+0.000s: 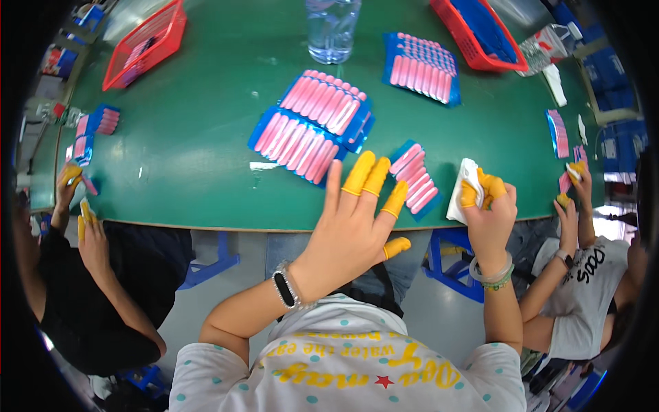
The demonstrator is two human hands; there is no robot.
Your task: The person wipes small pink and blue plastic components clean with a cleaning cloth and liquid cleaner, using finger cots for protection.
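My left hand (353, 230) reaches over the table's near edge with its fingers stretched apart, yellow finger cots on most of the tips. Its fingertips are at the left side of a small blue sheet carrying several pink rounded strips (413, 175); whether they touch it I cannot tell. My right hand (491, 213), also in yellow finger cots, is closed on a folded white cloth (461, 192) at the table edge. Just beyond my left fingers lie two larger blue sheets with rows of pink strips (302, 141), (326, 99), partly overlapping.
Another sheet of pink strips (422, 69) lies farther right on the green table (206, 151). A clear water bottle (331, 31) stands at the back. Red baskets (145, 44), (480, 34) sit at both far sides. Co-workers' hands (93, 237), (568, 216) work at left and right.
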